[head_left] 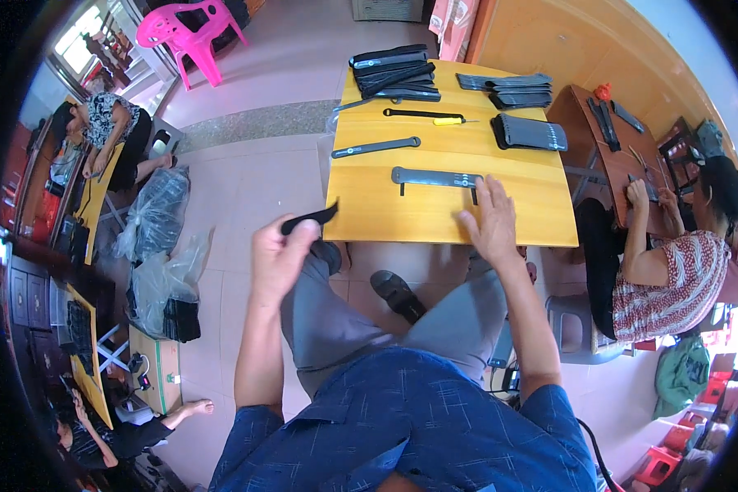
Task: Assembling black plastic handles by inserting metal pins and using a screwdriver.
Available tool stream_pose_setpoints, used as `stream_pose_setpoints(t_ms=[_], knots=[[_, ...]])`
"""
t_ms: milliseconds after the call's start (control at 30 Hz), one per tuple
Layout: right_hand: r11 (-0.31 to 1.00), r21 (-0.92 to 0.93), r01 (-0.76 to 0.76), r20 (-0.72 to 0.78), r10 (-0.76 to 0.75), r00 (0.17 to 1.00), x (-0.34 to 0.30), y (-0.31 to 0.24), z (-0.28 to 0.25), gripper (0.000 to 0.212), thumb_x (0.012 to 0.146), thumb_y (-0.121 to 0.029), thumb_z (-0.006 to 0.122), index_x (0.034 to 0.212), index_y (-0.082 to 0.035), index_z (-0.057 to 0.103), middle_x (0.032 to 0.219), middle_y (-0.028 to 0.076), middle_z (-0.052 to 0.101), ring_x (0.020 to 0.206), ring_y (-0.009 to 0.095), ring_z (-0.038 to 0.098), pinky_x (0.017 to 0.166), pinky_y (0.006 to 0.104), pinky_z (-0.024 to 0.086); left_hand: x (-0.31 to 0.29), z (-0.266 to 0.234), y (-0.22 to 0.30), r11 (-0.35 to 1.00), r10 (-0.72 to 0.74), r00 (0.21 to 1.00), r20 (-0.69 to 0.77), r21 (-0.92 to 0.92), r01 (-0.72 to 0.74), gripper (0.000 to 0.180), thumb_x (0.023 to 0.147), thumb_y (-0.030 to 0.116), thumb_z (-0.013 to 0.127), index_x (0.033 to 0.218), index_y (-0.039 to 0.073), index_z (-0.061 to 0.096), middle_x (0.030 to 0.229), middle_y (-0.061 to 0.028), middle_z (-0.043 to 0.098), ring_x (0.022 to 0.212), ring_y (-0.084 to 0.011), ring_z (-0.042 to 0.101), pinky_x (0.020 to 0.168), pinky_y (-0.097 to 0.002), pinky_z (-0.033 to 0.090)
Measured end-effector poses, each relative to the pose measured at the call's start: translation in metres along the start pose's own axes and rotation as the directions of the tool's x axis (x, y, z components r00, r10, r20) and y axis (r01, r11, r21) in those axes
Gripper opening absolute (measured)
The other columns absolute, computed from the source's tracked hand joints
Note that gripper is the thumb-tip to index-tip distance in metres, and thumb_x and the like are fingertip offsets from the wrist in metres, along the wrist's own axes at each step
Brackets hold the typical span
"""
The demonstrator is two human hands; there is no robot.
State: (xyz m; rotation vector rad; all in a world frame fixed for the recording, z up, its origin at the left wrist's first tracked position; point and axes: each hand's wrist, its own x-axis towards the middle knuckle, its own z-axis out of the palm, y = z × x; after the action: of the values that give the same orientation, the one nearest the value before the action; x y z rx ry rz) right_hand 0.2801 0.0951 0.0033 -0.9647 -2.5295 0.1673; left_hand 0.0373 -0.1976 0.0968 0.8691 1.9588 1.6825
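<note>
My left hand [275, 258] is closed around a short black strap [324, 216], holding it up beside the yellow table's [385, 221] near left corner. My right hand [494, 223] lies with fingers spread, its fingertips at the right end of a flat grey strap [435, 177]. Two small black tabs stick out below that strap's near edge. Farther left is another grey strap [375, 148] with a hole at one end. Behind it lie a thin black strap [410, 113] and a yellow-handled tool [448, 121] with a thin metal shaft.
Stacked black straps [395, 75], grey straps [512, 86] and a grey bundle [529, 133] occupy the table's far side. A seated person [672, 275] works at a brown table [631, 152] on the right. Plastic-wrapped bundles [157, 209] and a carton [157, 369] stand left; a pink chair [193, 33] is beyond.
</note>
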Motion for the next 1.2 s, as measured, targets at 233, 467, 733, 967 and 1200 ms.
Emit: stream_pose_setpoints(t_ms=[233, 467, 733, 967, 1200], knots=[[0.883, 0.430, 0.188, -0.060, -0.179, 0.982, -0.040, -0.108, -0.039, 0.059, 0.087, -0.022, 0.078, 0.141, -0.011, 0.058, 0.106, 0.014, 0.070, 0.093, 0.035, 0.071, 0.078, 0.0458, 0.058, -0.016, 0.104, 0.033, 0.784, 0.416, 0.879, 0.233, 0.397, -0.477, 0.024, 0.091, 0.022, 0.073, 0.078, 0.003, 0.065, 0.073, -0.0153, 0.067, 0.066, -0.0370, 0.066, 0.058, -0.0452, 0.051], [0.685, 0.728, 0.027, -0.159, 0.130, 0.979, -0.050, -0.097, -0.026, 0.020, 0.095, -0.003, 0.070, 0.115, -0.006, 0.071, 0.091, 0.009, 0.070, 0.080, 0.022, 0.069, 0.073, 0.0309, 0.056, -0.034, 0.127, 0.027, 0.783, 0.403, 0.813, 0.420, 0.302, -0.544, 0.023, 0.083, 0.022, 0.085, 0.087, 0.006, 0.069, 0.069, -0.0073, 0.062, 0.058, -0.0210, 0.061, 0.055, -0.0358, 0.049], [0.083, 0.958, -0.273, 0.212, 0.433, 0.876, -0.042, -0.064, -0.017, 0.018, 0.105, -0.016, 0.067, 0.119, -0.004, 0.070, 0.096, 0.001, 0.069, 0.078, 0.008, 0.064, 0.071, 0.0225, 0.051, -0.012, 0.096, -0.034, 0.980, 0.074, 0.995, 0.071, 0.181, -0.086, 0.018, 0.096, 0.013, 0.076, 0.107, -0.001, 0.072, 0.076, 0.0014, 0.066, 0.064, -0.0040, 0.059, 0.057, -0.0220, 0.048], [0.034, 0.957, -0.287, 0.251, 0.395, 0.884, -0.038, -0.057, -0.008, 0.019, 0.105, -0.015, 0.068, 0.119, -0.004, 0.070, 0.095, 0.001, 0.069, 0.078, 0.008, 0.064, 0.071, 0.0224, 0.051, 0.009, 0.108, -0.037, 0.969, -0.206, 0.961, 0.182, -0.099, 0.226, 0.018, 0.095, 0.017, 0.075, 0.096, 0.000, 0.073, 0.073, 0.0030, 0.066, 0.063, -0.0041, 0.057, 0.056, -0.0223, 0.047], [0.031, 0.939, -0.342, 0.299, 0.414, 0.860, -0.028, -0.046, 0.002, 0.018, 0.104, -0.016, 0.068, 0.118, -0.005, 0.071, 0.096, 0.000, 0.070, 0.078, 0.008, 0.065, 0.070, 0.0224, 0.051, 0.034, 0.120, -0.047, 0.984, -0.178, 0.958, 0.224, 0.018, 0.179, 0.014, 0.095, 0.012, 0.073, 0.089, 0.000, 0.073, 0.069, 0.0024, 0.064, 0.062, -0.0035, 0.055, 0.055, -0.0228, 0.043]])
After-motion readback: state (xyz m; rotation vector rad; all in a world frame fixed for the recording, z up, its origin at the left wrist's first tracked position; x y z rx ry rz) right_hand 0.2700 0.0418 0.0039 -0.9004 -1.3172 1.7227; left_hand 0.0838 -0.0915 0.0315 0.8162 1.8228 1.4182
